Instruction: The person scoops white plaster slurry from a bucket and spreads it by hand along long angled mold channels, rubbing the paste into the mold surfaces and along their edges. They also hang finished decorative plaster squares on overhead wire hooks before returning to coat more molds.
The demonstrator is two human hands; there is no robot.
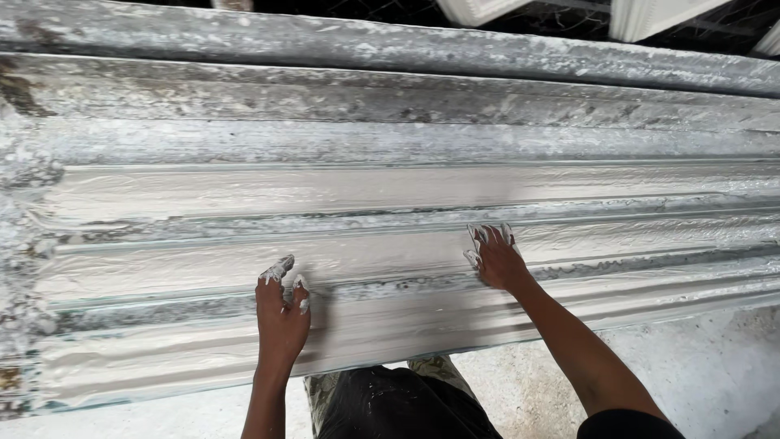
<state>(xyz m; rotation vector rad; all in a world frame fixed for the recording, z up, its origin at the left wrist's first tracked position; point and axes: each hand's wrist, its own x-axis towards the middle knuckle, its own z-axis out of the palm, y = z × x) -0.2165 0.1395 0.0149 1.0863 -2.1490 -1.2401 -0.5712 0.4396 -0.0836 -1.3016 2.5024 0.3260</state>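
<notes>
**Bare Hands Pressed Into Wet Plaster on a Long Ribbed Mould**

Nearest the lens, dark plaster-flecked trousers (390, 402), cut off by the lower frame edge, just below the long ribbed mould (406, 130). Pale concrete floor (691, 374) beside them, under the mould's near edge. Spread along the mould's stepped channels, a coat of wet white plaster (244, 195), glossy and unbroken towards the middle, crusted and grey towards the far rails. Left hand (282, 313) laid on the lower ridge of the mould, fingers loosely bent and a little apart, tips caked white, gripping nothing. Right hand (496, 258) flat on the next ridge up, well apart from the left, fingers (479, 237) splayed and pushed into the plaster, holding nothing; fingertips half buried, so hard to count. Both forearms cut off at the bottom of the frame. Both ends of the mould out of view beyond the frame sides. Beyond the mould's far rail, white moulded pieces (650, 16), only their lower edges visible against a dark background, their full shape impossible to tell. Left end of the mould blurred and rough with dried splatter.
</notes>
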